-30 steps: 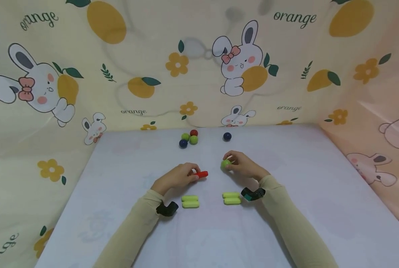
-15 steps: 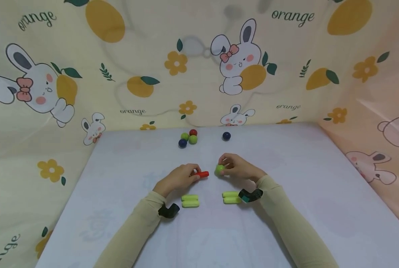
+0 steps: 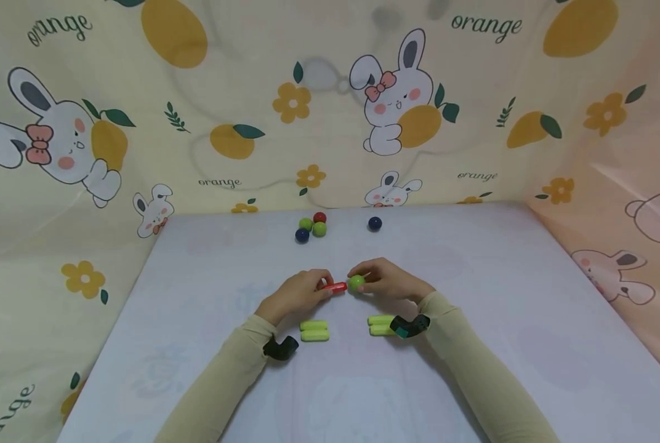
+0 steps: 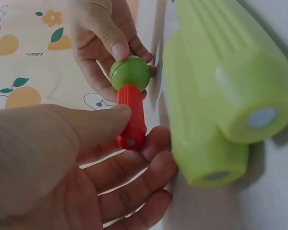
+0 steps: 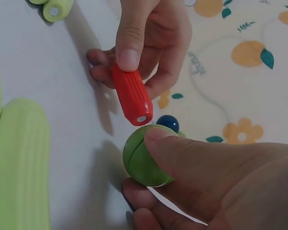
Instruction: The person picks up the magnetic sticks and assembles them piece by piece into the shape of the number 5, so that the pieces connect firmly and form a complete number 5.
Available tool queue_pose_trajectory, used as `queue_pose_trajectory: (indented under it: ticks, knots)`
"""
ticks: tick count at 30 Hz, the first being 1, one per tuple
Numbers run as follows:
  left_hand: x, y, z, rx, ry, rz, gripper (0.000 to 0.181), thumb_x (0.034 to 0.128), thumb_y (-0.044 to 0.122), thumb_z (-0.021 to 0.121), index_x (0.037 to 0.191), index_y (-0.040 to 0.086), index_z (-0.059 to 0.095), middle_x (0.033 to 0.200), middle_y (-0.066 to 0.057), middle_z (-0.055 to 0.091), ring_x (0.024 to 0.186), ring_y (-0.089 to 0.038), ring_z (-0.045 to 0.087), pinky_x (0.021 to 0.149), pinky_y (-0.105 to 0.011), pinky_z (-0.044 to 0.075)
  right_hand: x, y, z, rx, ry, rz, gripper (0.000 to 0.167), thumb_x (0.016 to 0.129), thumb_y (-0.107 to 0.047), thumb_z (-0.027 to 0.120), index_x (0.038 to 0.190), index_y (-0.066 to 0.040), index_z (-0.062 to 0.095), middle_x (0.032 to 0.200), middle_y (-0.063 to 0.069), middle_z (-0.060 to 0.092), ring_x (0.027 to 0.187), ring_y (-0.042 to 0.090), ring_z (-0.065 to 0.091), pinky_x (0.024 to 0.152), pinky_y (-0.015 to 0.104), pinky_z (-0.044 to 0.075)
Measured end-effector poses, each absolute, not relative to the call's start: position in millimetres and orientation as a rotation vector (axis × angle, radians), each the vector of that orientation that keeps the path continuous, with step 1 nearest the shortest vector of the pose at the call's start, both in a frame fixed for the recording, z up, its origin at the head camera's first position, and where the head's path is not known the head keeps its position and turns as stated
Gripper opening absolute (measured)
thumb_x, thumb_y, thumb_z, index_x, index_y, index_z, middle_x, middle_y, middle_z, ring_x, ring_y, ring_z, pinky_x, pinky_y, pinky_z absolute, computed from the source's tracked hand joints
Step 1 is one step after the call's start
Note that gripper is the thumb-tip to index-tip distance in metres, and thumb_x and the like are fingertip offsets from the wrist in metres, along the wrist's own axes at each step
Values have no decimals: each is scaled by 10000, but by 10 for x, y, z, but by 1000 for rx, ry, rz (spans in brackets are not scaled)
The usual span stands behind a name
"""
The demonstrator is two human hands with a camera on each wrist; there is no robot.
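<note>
Between thumb and fingers my left hand pinches a red magnetic rod, ribbed along its side, with a round metal disc in its end. My right hand holds a green ball by thumb and fingertips. Rod end and ball face each other almost in line; in the right wrist view the rod stops right at the ball, and I cannot tell whether they touch. A pair of light green rods lies below my left hand, another pair beside my right wrist.
Towards the back of the white table a red ball, two green balls and a dark blue ball sit clustered. Another dark blue ball lies to their right. A printed cloth hangs behind.
My right hand has moved left and slightly nearer, bringing the green ball up to the red rod's end. The left hand has stayed nearly still with the rod.
</note>
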State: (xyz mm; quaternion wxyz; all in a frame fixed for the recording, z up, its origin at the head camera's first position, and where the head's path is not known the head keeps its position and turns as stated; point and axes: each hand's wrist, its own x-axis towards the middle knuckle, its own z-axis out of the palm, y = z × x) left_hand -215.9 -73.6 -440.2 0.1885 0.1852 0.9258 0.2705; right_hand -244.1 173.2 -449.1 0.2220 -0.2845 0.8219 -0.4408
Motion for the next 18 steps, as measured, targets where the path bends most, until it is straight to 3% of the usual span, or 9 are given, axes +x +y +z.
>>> queue_pose_trajectory:
  ticks: [18]
  knots:
    - [-2210,-740,-4336,466,2573,798,189,1016,251,613,1179,159,641,802,-3,605,689,-146,517,635,-277,400,-2482,1697,-4431,-776,2245,-1231,354,953,-45,664,1297,32,628,1321,200,643,1165,292,646,1049,490,503]
